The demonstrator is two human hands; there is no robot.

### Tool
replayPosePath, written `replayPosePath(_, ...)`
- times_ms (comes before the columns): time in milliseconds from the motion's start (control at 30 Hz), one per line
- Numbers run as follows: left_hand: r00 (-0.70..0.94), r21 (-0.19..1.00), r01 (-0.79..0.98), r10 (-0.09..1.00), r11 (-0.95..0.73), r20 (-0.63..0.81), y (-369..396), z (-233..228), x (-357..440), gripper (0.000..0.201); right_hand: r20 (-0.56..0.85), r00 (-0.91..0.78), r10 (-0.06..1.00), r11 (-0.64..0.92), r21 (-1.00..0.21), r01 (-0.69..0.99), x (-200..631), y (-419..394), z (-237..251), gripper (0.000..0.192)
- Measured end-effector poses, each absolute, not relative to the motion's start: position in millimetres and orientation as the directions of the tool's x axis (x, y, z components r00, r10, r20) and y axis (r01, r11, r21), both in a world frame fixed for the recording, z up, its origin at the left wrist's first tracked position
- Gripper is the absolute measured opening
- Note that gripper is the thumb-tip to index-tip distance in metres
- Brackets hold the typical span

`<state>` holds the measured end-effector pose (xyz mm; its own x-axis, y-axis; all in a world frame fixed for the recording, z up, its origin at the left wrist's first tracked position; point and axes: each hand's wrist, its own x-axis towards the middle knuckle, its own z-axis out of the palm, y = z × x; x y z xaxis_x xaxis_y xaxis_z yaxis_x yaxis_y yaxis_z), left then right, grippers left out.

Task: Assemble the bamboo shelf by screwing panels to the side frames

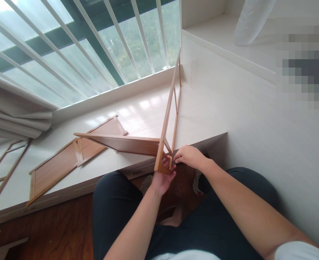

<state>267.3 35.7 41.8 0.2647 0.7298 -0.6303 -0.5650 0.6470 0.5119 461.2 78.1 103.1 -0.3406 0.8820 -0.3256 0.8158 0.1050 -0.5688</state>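
Observation:
My left hand (163,182) is closed from below around the near end of a long wooden side frame (166,122), which has crossbars and leans away toward the window corner. A brown wooden panel (129,142) joins this frame near my hand and stretches left across the ledge. At the frame's near corner, my right hand (190,157) is closed in a pinch against its right side. Whatever lies between those fingertips is too small to make out.
Another framed wooden panel (59,169) lies on the white ledge (137,164), with a second open wooden frame (6,169) at far left. A barred window (94,47) and grey curtain (15,104) stand behind. A translucent plastic-looking item (253,23) sits on the upper right shelf.

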Motion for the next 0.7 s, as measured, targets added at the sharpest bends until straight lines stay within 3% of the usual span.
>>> replayPosePath(700, 0.276, 0.487, -0.545, 0.695, 0.682, -0.664, 39.3, 39.0, 264.4, 0.018, -0.354, -0.268, 0.896, 0.020, -0.570, 0.821, 455.4, 79.4, 98.6, 0.022)
